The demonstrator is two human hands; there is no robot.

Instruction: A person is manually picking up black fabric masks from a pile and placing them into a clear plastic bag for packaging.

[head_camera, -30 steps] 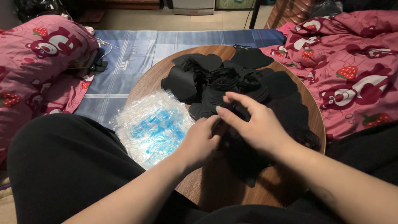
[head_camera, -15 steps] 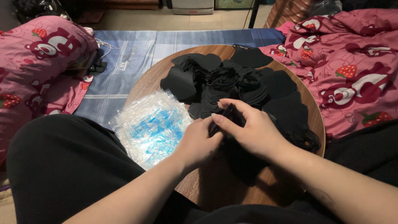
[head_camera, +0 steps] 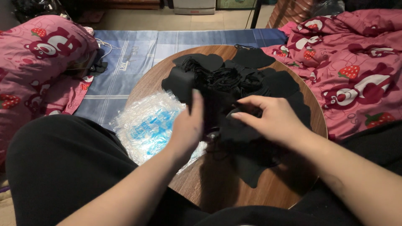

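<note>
Hands over round wooden table (head_camera: 217,188), left hand (head_camera: 187,125) and right hand (head_camera: 268,119) fingers pinching black face mask (head_camera: 240,138)

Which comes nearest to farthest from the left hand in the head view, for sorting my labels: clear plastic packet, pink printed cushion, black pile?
From the left hand:
1. Black pile, touching its fingers, right.
2. Clear plastic packet, just left.
3. Pink printed cushion, far left.

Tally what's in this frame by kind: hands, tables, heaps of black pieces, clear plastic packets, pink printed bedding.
Hands: 2 (left hand, right hand)
Round wooden table: 1
Heap of black pieces: 1
Clear plastic packet: 1
Pink printed bedding: 2 (left bedding, right bedding)
Total: 7
</note>
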